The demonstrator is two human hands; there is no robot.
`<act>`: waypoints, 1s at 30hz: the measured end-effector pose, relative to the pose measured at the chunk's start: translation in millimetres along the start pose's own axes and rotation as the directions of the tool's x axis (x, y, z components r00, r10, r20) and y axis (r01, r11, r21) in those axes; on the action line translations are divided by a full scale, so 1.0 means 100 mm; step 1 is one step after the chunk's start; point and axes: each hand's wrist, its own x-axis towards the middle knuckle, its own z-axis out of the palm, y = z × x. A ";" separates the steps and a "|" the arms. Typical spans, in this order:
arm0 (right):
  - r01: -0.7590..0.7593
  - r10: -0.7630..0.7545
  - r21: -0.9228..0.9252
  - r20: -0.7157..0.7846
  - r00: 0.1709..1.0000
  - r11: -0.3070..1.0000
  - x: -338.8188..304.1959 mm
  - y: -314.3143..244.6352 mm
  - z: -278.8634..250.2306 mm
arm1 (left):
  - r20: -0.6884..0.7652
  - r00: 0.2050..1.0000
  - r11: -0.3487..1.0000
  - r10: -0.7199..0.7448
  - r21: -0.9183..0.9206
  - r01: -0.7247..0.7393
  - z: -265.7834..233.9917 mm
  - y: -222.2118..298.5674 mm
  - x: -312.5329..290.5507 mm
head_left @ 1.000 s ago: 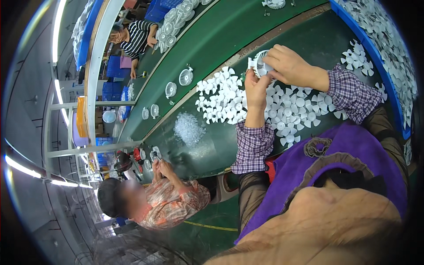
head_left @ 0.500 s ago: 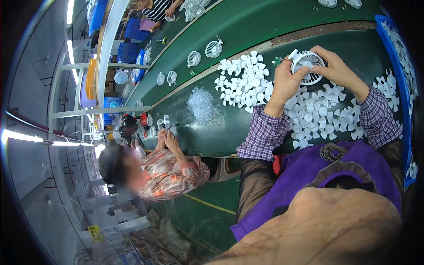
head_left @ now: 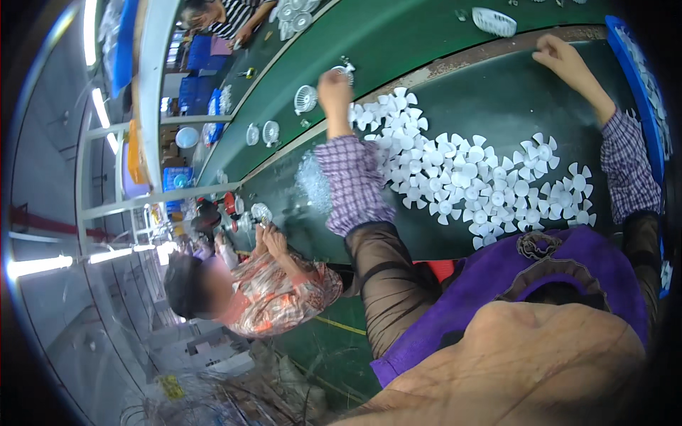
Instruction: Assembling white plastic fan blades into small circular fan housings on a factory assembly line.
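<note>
My left hand (head_left: 335, 96) is stretched out over the green belt at the far left, its fingers blurred. It overlaps a white round fan housing (head_left: 347, 73), and I cannot see whether it grips it. Beside that hand another slatted white fan housing (head_left: 305, 99) rests on the belt. My right hand (head_left: 559, 57) hovers above the table at the far right, fingers loosely bent and apart, with nothing in them. Nearest to it on the belt is a white fan housing (head_left: 494, 22). White fan blades (head_left: 465, 170) are spread over the table between my arms.
A pile of small clear pieces (head_left: 312, 183) lies left of the blades, partly behind my left sleeve. A blue bin (head_left: 643, 92) with more blades stands at the right edge. A co-worker in a patterned top (head_left: 284, 291) sits to my left. Two more housings (head_left: 271, 133) sit farther along the belt.
Both hands have left the housing they held together over the blades. My left hand swung left to the belt; my right moved up and right. More of the blades show.
</note>
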 end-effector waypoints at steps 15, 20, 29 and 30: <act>0.266 -0.105 -0.193 0.589 0.801 0.944 -1.01 -0.82 -0.25 | 0.118 0.990 0.898 -0.074 0.440 0.015 0.31 -0.85 0.84; 0.404 -0.156 -0.288 0.615 0.773 0.868 -1.11 -0.92 -0.16 | 0.353 0.829 0.797 -0.435 -0.277 0.536 0.19 -0.25 0.44; 0.457 -0.198 -0.247 0.659 0.726 0.855 -1.30 -0.97 -0.14 | 0.532 0.846 0.274 0.040 -0.820 0.502 -0.18 0.42 -0.88; 0.467 -0.211 -0.262 0.639 0.740 0.844 -1.31 -0.94 -0.10 | 0.517 0.854 0.247 0.063 -0.837 0.489 -0.16 0.58 -1.05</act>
